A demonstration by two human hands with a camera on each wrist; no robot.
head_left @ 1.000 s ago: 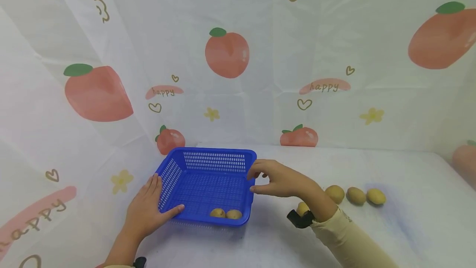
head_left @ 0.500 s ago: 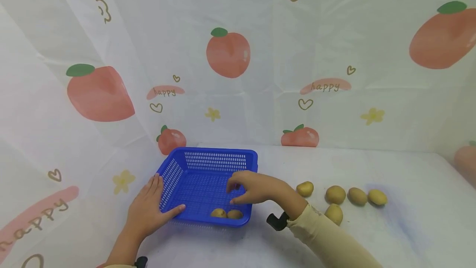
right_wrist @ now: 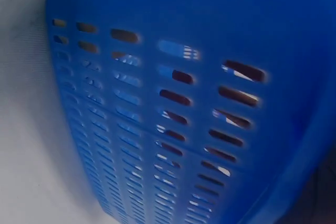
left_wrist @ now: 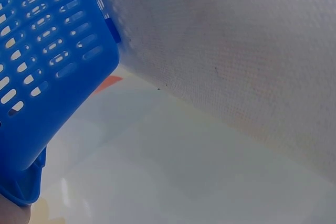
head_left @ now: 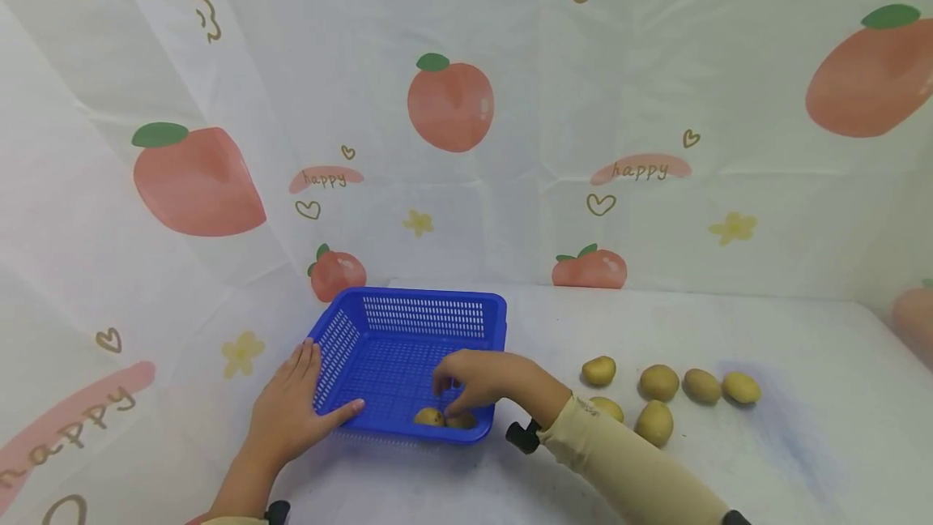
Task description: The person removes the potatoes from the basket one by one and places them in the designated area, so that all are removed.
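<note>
A blue plastic basket [head_left: 419,296] with slotted walls stands on the white table, left of the middle in the head view. My left hand [head_left: 284,411] rests on its near left corner, fingers straight along the left rim and thumb spread across the front rim. Inside, by the front wall, lie two potatoes, a left one [head_left: 428,417] and a right one [head_left: 463,420]. My right hand [head_left: 477,377] reaches over the right rim, fingers bent downward. Its thumb tip overlaps the right potato, with a gap between thumb and fingers. Basket walls [left_wrist: 58,51] [right_wrist: 131,124] fill much of both wrist views.
Several potatoes lie on the table to the right, among them one at the back [head_left: 598,371], one nearer the front [head_left: 654,424] and one at the far right [head_left: 741,388]. A white curtain [head_left: 510,209] with printed fruit hangs behind and at the left.
My right hand has moved left and down from the basket's right rim into the basket, reaching the potatoes there. My left hand keeps its place on the corner.
</note>
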